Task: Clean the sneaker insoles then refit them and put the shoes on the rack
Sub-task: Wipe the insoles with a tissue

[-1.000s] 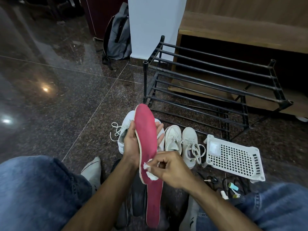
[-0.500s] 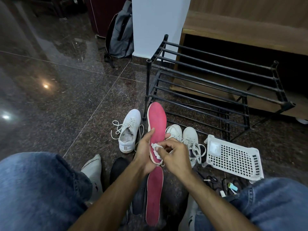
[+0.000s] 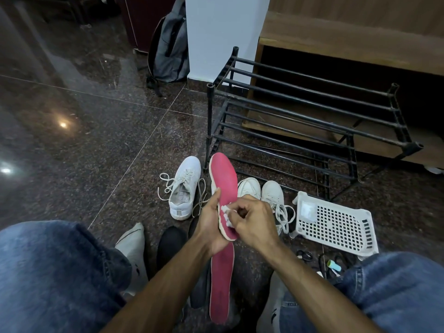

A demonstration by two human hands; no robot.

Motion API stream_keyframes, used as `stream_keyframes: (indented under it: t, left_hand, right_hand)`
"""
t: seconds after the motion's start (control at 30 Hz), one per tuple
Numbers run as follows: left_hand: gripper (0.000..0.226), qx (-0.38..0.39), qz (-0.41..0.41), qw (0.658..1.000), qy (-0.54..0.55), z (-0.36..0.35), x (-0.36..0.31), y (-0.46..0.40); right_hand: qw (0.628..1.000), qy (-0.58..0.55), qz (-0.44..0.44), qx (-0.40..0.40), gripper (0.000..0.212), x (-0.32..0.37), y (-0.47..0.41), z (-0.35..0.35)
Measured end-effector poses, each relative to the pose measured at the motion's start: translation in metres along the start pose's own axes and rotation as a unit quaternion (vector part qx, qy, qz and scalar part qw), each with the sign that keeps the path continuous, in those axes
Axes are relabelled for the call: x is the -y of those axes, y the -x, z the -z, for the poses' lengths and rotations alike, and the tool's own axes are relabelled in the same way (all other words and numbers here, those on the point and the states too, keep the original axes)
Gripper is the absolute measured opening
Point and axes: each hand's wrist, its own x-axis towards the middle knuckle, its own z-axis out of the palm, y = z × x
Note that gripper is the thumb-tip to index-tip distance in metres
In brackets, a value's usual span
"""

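The left hand (image 3: 211,222) is gripping a pink foam insole (image 3: 224,188); the right hand (image 3: 252,222), fingers curled, is pinching a white crumpled wipe (image 3: 227,213) against it.

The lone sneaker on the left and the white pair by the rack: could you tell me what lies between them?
In the head view, the red insole held up by the left hand covers that stretch; the floor behind it is hidden.

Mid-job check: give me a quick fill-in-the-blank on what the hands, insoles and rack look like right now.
1. The left hand holds a ____ insole upright.
2. The right hand pinches a small white wipe against that ____.
3. A second pink insole lies on the ____ between the knees.
4. The black shoe rack holds ____ shoes.

Missing words: pink; insole; floor; no
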Motion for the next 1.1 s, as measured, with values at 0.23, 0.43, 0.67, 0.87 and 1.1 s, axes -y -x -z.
stream_keyframes:
  t: [0.23, 0.43, 0.67, 0.87, 1.1]
  left_hand:
    - [0.059, -0.038, -0.002, 0.999, -0.011, 0.002, -0.01, -0.004]
    - [0.055, -0.006, 0.008, 1.0, -0.005, 0.0, 0.002, 0.0]
    - [0.054, -0.041, -0.001, 0.999, 0.003, 0.005, -0.006, -0.006]
    - [0.047, -0.024, -0.006, 1.0, 0.003, 0.005, -0.003, -0.005]
    - [0.055, -0.092, 0.005, 0.993, -0.077, 0.025, -0.008, -0.017]
  right_hand:
    - [0.993, -0.047, 0.004, 0.105, 0.012, 0.003, 0.005, 0.003]
    - [0.999, 0.035, -0.003, 0.038, 0.01, -0.002, -0.001, 0.003]
    - [0.989, 0.0, 0.012, 0.146, 0.008, 0.0, 0.001, 0.008]
    - [0.995, 0.057, -0.011, 0.079, 0.012, 0.001, -0.005, 0.005]
    - [0.905, -0.042, -0.042, 0.421, 0.01, -0.002, -0.004, 0.018]
